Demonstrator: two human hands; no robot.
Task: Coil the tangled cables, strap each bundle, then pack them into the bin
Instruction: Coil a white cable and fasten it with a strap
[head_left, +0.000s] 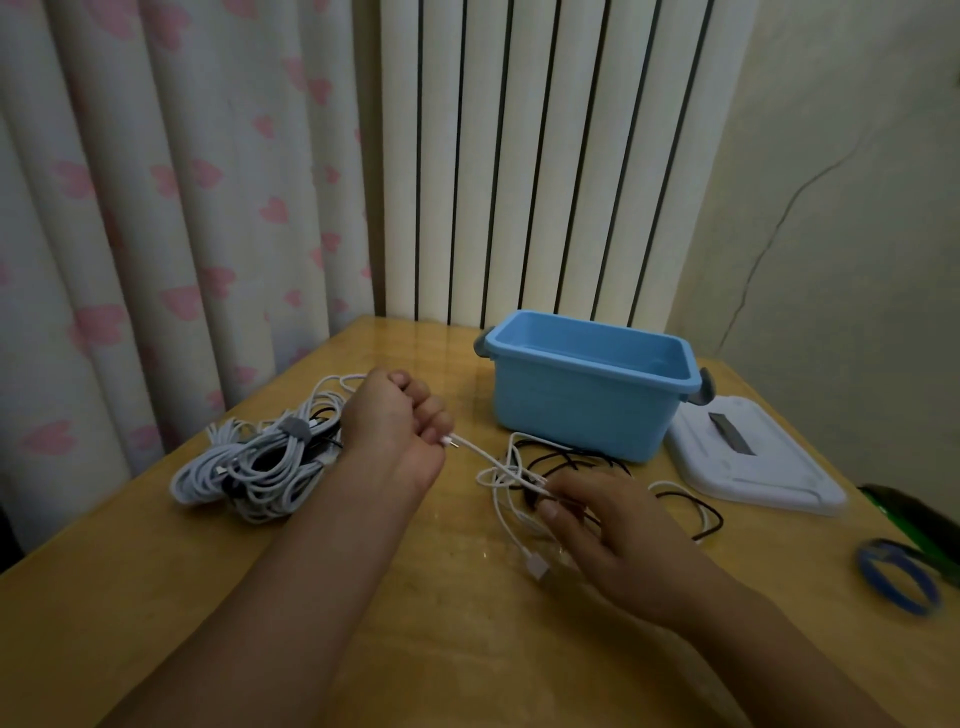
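A thin white cable (506, 483) lies tangled with a black cable (582, 460) on the wooden table (363, 597), in front of the blue bin (582, 405). My left hand (400, 415) is curled into a fist and grips one end of the white cable, its plug sticking out toward the right. My right hand (608, 525) pinches the same white cable in the tangle between thumb and fingertips. A USB plug (535, 564) of the white cable rests on the table below my right thumb. The bin stands open and looks empty.
A pile of white and grey cable bundles (254, 462) with a grey strap lies at the left. The bin's white lid (753, 467) rests to the right of the bin. A blue ring (896, 577) and a green-black object (914, 519) sit near the right edge.
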